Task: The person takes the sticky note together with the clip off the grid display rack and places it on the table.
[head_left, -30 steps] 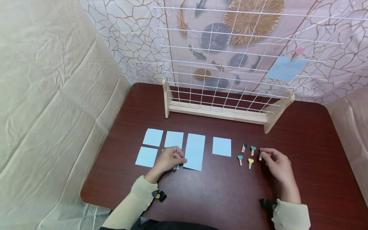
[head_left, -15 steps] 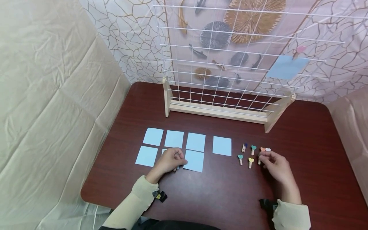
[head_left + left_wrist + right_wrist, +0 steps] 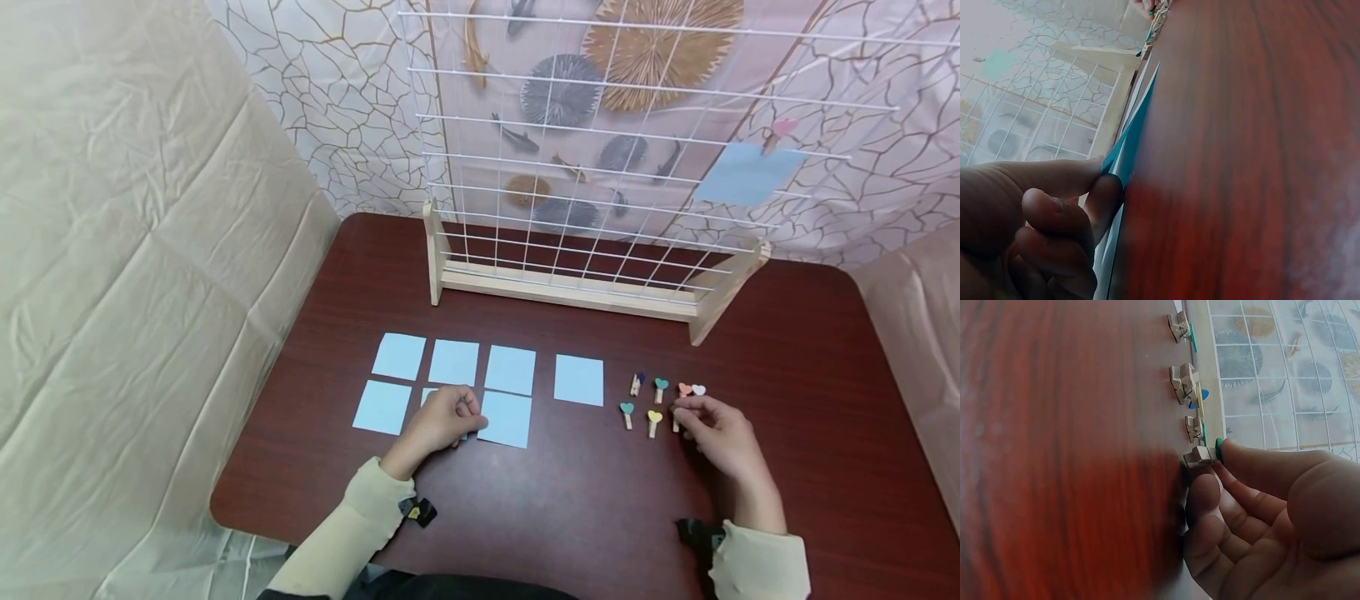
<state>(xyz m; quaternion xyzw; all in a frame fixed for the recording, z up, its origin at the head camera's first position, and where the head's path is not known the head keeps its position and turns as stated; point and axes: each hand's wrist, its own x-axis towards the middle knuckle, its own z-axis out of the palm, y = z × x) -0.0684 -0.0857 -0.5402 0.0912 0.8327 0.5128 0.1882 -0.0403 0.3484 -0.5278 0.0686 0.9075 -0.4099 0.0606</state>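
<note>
Dark red wooden table (image 3: 570, 500) under cream and crackle-patterned drapes. Nearest, low in the head view, two pale sleeves. Left of centre, left hand (image 3: 438, 419) curled over a light blue paper square (image 3: 427, 398), thumb and forefinger pinching its lifted edge, as seen in the left wrist view (image 3: 1124, 147). Lower right of centre, right hand (image 3: 718, 429) with thumb and forefinger closed on a small wooden clip (image 3: 676, 419), seen at the fingertips (image 3: 1200, 455) in the right wrist view. Just left of it, more heart-topped clips (image 3: 640, 400) lying apart on the wood, two more (image 3: 692, 389) just above the fingers. Around the left hand, other blue squares (image 3: 510, 370) in two rows, one (image 3: 578, 380) set apart toward the clips. Farther back, upper centre, white wire grid (image 3: 570, 167) upright in a pale wooden stand (image 3: 570, 292). At upper right, a blue sheet (image 3: 746, 173) pinned to the grid by a pink clip (image 3: 780, 129).
</note>
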